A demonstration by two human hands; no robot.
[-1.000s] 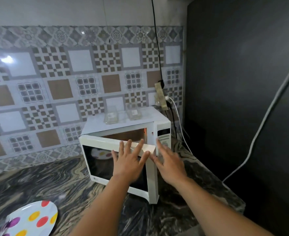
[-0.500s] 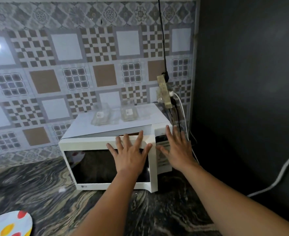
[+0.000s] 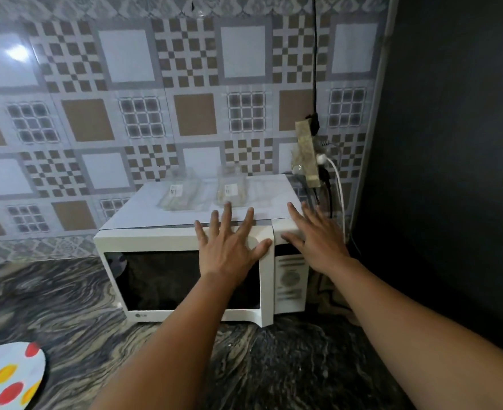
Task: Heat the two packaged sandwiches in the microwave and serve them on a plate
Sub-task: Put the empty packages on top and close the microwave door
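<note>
A white microwave stands on the dark marbled counter with its door closed against the body. My left hand presses flat on the upper right part of the door, fingers spread. My right hand lies flat over the top of the control panel, a little blurred. Two clear sandwich packages lie side by side on the microwave's top: one on the left, one on the right. A white plate with coloured dots sits at the lower left, partly out of frame.
A power strip with plugs and cables hangs on the tiled wall just right of the microwave. A dark wall closes off the right side. The marbled counter stretches left and toward me.
The microwave door swung from partly open to closed under my left hand. My right hand moved up from beside the door edge onto the control panel. The view shifted closer and left.
</note>
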